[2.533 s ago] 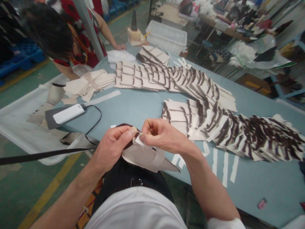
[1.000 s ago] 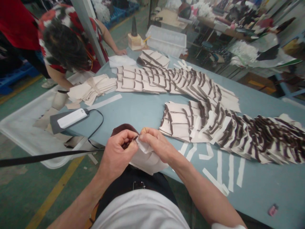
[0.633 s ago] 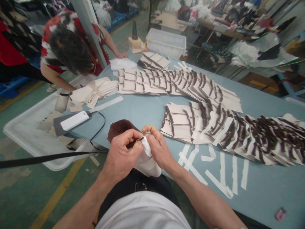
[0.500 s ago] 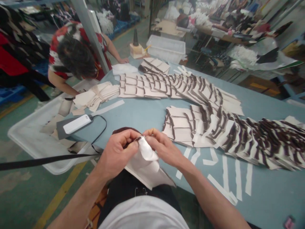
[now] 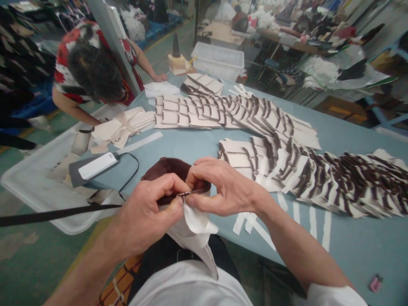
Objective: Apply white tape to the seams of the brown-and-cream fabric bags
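Observation:
In front of my body, both hands hold a cream and dark brown fabric piece [image 5: 168,168] at its edge. My left hand [image 5: 153,208] pinches the seam between thumb and fingers. Right beside it, my right hand [image 5: 223,185] is closed on the same edge, its thumb below and fingers over the brown side. From the pinched spot hangs a loose white strip [image 5: 196,221] over the cream side. The fingertips partly hide the edge. Beyond my hands lies a row of overlapping cream and brown pieces [image 5: 234,154] on the blue table [image 5: 178,142].
More overlapping pieces [image 5: 174,114] lie farther back. White strips [image 5: 312,223] are scattered at right, near a small pink object [image 5: 375,282]. At left are a white device [image 5: 98,165] with a black cable and a large white bin [image 5: 19,174]. A co-worker [image 5: 92,68] bends over there.
The fabric piece has turned, so more of its brown side shows. My right hand has come over its top edge, and the view has shifted slightly.

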Demonstrator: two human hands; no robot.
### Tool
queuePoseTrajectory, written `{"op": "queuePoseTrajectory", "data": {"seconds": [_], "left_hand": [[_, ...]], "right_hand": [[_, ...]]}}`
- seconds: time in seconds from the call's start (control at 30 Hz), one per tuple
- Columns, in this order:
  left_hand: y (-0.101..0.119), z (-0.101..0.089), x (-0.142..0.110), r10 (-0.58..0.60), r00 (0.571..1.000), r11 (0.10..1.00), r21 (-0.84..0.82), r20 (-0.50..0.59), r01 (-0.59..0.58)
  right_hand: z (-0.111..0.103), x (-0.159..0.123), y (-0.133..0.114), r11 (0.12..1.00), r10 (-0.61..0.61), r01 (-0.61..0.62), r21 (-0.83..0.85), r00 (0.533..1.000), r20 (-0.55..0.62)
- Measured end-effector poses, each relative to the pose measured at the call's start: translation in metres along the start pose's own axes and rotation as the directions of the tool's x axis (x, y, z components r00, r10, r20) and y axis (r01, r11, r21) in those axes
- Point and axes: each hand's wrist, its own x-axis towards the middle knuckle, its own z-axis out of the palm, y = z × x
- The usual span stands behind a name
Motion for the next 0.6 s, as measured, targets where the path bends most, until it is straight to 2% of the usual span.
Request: {"op": "queuePoseTrajectory", "data": {"seconds": [0.17, 0.3, 0.37, 0.47, 0.6], "left_hand": [[-0.001, 0.001, -0.006, 0.005, 0.997, 0.995, 0.098, -0.076, 0.002], [-0.005, 0.002, -0.007, 0.023, 0.996, 0.992, 0.127, -0.09, -0.011], [-0.009, 0.003, -0.007, 0.062, 0.993, 0.99, 0.135, -0.103, -0.048], [-0.018, 0.005, -0.009, 0.156, 0.975, 0.979, 0.155, -0.156, -0.132], [-0.032, 0.011, -0.013, 0.31, 0.925, 0.943, 0.193, -0.218, -0.271]], "right_hand": [[-0.004, 0.002, -0.005, 0.988, 0.138, -0.146, 0.054, 0.982, 0.129], [0.001, 0.005, -0.007, 0.966, 0.203, -0.223, 0.131, 0.968, 0.147], [0.007, 0.006, -0.006, 0.938, 0.237, -0.263, 0.226, 0.962, 0.137], [0.016, 0.007, -0.003, 0.836, 0.291, -0.326, 0.442, 0.946, 0.146], [0.025, 0.005, 0.001, 0.621, 0.353, -0.411, 0.667, 0.907, 0.23]]}}
